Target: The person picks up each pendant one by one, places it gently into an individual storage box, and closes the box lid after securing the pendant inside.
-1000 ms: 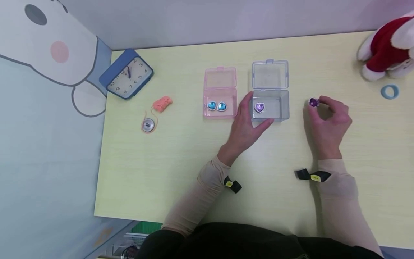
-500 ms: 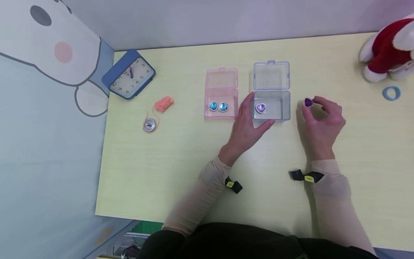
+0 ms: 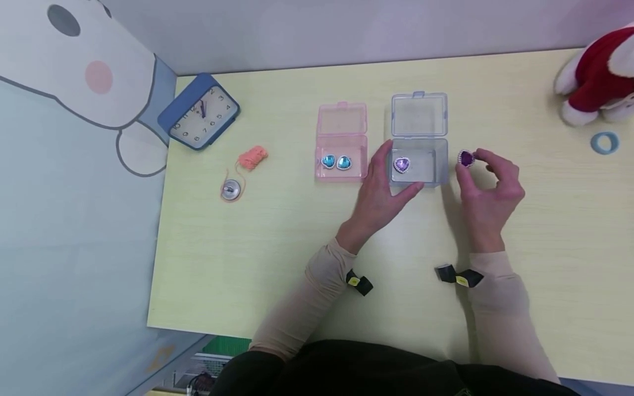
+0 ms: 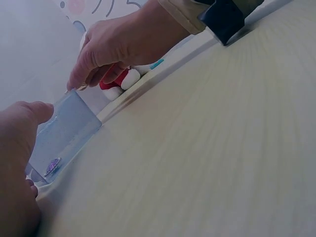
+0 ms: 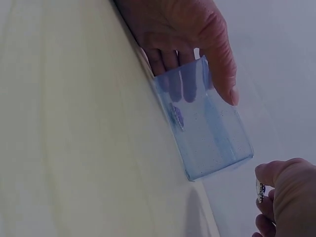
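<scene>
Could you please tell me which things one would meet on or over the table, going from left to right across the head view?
Blue clock, orange yarn bundle, pink box, bluish clear box, dark purple gem in the right hand, red-and-white plush toy.

At the left wrist view's lower left, the edge cut off the left hand [image 4: 16,153] (which partly hid the blue box [image 4: 74,118]).
</scene>
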Tool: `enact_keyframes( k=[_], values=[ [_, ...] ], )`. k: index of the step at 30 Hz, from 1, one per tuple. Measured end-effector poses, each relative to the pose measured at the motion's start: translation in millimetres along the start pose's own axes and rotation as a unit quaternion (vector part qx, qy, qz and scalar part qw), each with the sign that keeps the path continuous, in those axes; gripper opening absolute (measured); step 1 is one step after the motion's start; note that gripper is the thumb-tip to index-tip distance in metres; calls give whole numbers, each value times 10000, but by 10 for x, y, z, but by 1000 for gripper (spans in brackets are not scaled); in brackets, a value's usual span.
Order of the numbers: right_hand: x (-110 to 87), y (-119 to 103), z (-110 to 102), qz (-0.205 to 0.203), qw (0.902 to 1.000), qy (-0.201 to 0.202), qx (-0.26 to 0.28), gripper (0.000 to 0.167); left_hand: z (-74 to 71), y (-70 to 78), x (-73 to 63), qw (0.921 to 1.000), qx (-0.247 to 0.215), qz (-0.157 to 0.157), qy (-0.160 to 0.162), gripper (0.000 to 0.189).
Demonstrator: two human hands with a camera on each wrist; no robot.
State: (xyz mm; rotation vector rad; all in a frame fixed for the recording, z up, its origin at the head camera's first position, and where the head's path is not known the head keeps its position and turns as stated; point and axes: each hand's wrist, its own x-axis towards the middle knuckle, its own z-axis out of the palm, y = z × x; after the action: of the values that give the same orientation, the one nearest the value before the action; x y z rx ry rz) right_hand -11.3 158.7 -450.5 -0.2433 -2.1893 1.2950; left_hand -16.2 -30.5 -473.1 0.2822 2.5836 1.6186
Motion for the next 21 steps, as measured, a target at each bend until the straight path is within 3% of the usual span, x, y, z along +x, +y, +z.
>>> enact_keyframes(
  k=[9,21],
  values=[
    [3,-7,42,-102,9998,-28,139,30,-3,4,5,10000,35,-34,-15,99],
    [-44,-67,160,-598,9958,-693,-72,34,-30,38,-5,9994,141,-273,-126,100]
  ],
)
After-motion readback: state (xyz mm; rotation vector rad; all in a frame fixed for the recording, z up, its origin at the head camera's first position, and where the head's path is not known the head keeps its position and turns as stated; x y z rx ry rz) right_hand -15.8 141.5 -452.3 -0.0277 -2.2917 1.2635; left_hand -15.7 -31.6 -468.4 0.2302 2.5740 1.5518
